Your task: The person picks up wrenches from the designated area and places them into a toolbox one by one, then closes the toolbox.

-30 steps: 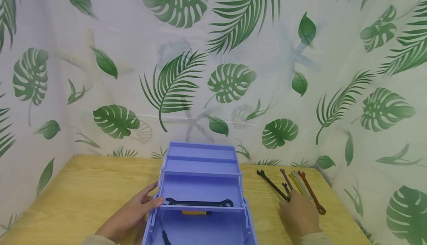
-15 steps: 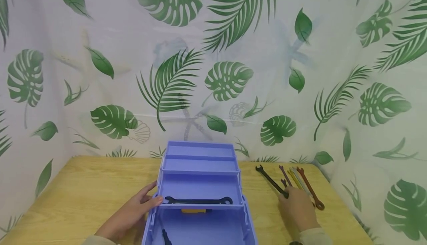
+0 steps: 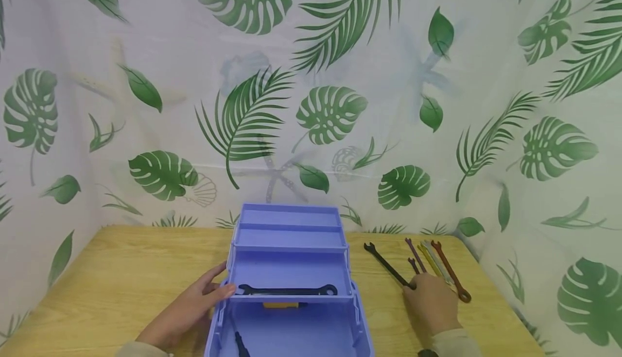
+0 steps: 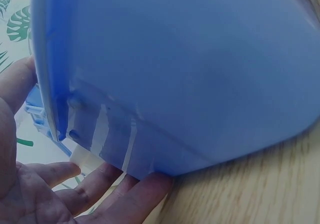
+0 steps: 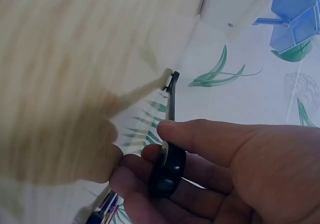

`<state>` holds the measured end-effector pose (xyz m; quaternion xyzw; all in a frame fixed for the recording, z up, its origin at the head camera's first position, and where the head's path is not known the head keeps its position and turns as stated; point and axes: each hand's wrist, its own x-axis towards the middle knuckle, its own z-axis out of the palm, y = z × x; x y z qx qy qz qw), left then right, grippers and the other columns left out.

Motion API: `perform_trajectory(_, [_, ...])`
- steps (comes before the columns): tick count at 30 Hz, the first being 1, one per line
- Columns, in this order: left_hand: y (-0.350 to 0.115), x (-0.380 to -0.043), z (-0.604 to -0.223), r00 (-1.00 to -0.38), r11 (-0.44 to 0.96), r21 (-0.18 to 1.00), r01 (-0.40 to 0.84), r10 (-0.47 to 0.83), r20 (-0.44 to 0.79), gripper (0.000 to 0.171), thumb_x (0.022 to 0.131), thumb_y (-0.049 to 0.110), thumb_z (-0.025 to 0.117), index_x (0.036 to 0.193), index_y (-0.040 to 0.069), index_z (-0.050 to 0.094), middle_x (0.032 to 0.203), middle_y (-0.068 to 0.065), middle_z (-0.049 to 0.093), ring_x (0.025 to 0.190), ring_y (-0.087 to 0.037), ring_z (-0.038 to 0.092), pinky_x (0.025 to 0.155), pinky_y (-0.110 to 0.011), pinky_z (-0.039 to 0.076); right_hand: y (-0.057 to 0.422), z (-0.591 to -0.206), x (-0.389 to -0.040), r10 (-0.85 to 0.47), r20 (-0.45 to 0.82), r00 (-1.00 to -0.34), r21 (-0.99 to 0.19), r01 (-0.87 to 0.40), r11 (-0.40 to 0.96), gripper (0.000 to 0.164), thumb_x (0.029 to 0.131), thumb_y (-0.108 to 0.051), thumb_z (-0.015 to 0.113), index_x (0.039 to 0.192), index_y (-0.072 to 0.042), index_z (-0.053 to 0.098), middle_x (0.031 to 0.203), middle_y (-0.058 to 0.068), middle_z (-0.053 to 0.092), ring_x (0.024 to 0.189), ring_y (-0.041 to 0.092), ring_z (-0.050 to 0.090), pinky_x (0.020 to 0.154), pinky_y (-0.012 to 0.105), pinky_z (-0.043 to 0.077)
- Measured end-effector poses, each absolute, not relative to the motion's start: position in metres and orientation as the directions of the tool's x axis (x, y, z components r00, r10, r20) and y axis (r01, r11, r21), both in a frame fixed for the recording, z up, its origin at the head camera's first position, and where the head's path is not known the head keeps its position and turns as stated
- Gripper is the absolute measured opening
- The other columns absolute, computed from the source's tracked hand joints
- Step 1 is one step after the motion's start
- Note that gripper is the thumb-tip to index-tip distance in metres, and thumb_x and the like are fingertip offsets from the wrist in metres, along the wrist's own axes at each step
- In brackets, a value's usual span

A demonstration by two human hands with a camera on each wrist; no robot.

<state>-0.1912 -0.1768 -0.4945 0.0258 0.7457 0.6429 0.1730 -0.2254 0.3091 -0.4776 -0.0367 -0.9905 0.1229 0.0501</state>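
Note:
A blue toolbox (image 3: 291,327) stands unfolded on the table, its upper trays raised. My left hand (image 3: 189,308) holds its left side, thumb at the lower tray's edge; in the left wrist view the fingers (image 4: 135,196) touch the side wall. A black wrench (image 3: 289,291) lies along the front of that tray. To the right of the box, my right hand (image 3: 432,300) grips one end of another black wrench (image 3: 389,265). The right wrist view has thumb and fingers around the wrench's dark end (image 5: 168,171), with the far end pointing away and its shadow on the table.
Beyond my right hand lie several wrenches: purple (image 3: 414,254), yellow (image 3: 427,260), silver (image 3: 439,262) and red (image 3: 452,270). A thin black-handled tool (image 3: 241,344) and a yellow object (image 3: 281,305) are inside the box. A leaf-patterned sheet (image 3: 272,103) hangs behind the table (image 3: 146,260).
My right hand has shifted slightly left with the black wrench, away from the other wrenches. The left hand keeps its place on the toolbox. The head view has tilted a little.

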Motion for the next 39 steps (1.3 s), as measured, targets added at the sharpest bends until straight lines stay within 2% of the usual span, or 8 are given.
perform_trajectory(9, [-0.173, -0.193, -0.493, -0.939, 0.197, 0.961, -0.197, 0.245, -0.242, 0.084, 0.102, 0.046, 0.063, 0.164, 0.008, 0.021, 0.135, -0.025, 0.059, 0.114, -0.036, 0.066, 0.089, -0.056, 0.060, 0.311, -0.475, -0.223, 0.077, 0.039, -0.996, -0.232, 0.066, 0.970, 0.019, 0.093, -0.022, 0.073, 0.080, -0.008, 0.076, 0.079, 0.008, 0.073, 0.064, 0.020, 0.064, 0.053, 0.044, 0.052])
perform_trajectory(17, [-0.173, -0.196, -0.496, -0.937, 0.196, 0.958, -0.211, 0.240, -0.256, 0.085, 0.101, 0.048, 0.063, 0.164, 0.010, 0.021, 0.135, -0.025, 0.059, 0.115, -0.037, 0.065, 0.089, -0.057, 0.059, 0.311, -0.473, -0.223, 0.076, 0.043, -0.996, -0.241, 0.063, 0.968, 0.019, 0.093, -0.022, 0.074, 0.079, -0.009, 0.076, 0.077, 0.005, 0.073, 0.064, 0.019, 0.064, 0.052, 0.041, 0.051])
perform_trajectory(24, [-0.175, -0.196, -0.491, -0.962, 0.262, 0.955, -0.138, 0.192, -0.192, 0.077, 0.102, 0.046, 0.061, 0.163, 0.011, 0.028, 0.133, -0.020, 0.062, 0.116, -0.034, 0.065, 0.100, -0.057, 0.054, 0.307, -0.472, -0.227, 0.073, 0.047, -0.996, -0.250, 0.059, 0.966, 0.016, 0.093, -0.021, 0.075, 0.082, -0.009, 0.077, 0.079, 0.005, 0.074, 0.067, 0.019, 0.066, 0.055, 0.042, 0.053])
perform_trajectory(28, [-0.172, -0.198, -0.484, -0.982, 0.246, 0.962, -0.117, 0.119, -0.150, 0.072, 0.104, 0.049, 0.056, 0.159, 0.007, 0.034, 0.143, -0.030, 0.054, 0.124, -0.044, 0.060, 0.087, -0.057, 0.060, 0.306, -0.474, -0.229, 0.071, 0.058, -0.996, -0.246, 0.054, 0.968, 0.016, 0.092, -0.020, 0.075, 0.082, -0.008, 0.077, 0.078, 0.005, 0.073, 0.067, 0.020, 0.066, 0.055, 0.043, 0.054])
perform_trajectory(31, [-0.170, -0.200, -0.479, -0.988, 0.242, 0.964, -0.108, 0.077, -0.130, 0.076, 0.104, 0.050, 0.057, 0.159, 0.004, 0.033, 0.153, -0.032, 0.043, 0.132, -0.051, 0.052, 0.078, -0.054, 0.063, 0.307, -0.474, -0.230, 0.068, 0.068, -0.995, -0.241, 0.050, 0.969, 0.016, 0.092, -0.021, 0.075, 0.082, -0.008, 0.077, 0.077, 0.005, 0.073, 0.067, 0.020, 0.067, 0.056, 0.043, 0.054])
perform_trajectory(34, [-0.168, -0.204, -0.478, -0.991, 0.281, 0.954, -0.104, 0.048, -0.122, 0.080, 0.102, 0.050, 0.061, 0.159, 0.002, 0.032, 0.150, -0.033, 0.045, 0.132, -0.050, 0.053, 0.077, -0.052, 0.064, 0.309, -0.476, -0.230, 0.068, 0.064, -0.996, -0.241, 0.051, 0.969, 0.016, 0.092, -0.021, 0.075, 0.082, -0.008, 0.077, 0.078, 0.005, 0.073, 0.068, 0.020, 0.066, 0.056, 0.043, 0.054])
perform_trajectory(39, [-0.167, -0.205, -0.486, -0.989, 0.256, 0.958, -0.126, 0.049, -0.143, 0.077, 0.102, 0.045, 0.062, 0.158, 0.000, 0.034, 0.144, -0.035, 0.052, 0.124, -0.046, 0.060, 0.081, -0.052, 0.063, 0.310, -0.478, -0.228, 0.064, 0.051, -0.997, -0.246, 0.049, 0.968, 0.016, 0.092, -0.020, 0.075, 0.083, -0.008, 0.077, 0.078, 0.005, 0.073, 0.068, 0.021, 0.066, 0.057, 0.044, 0.054])
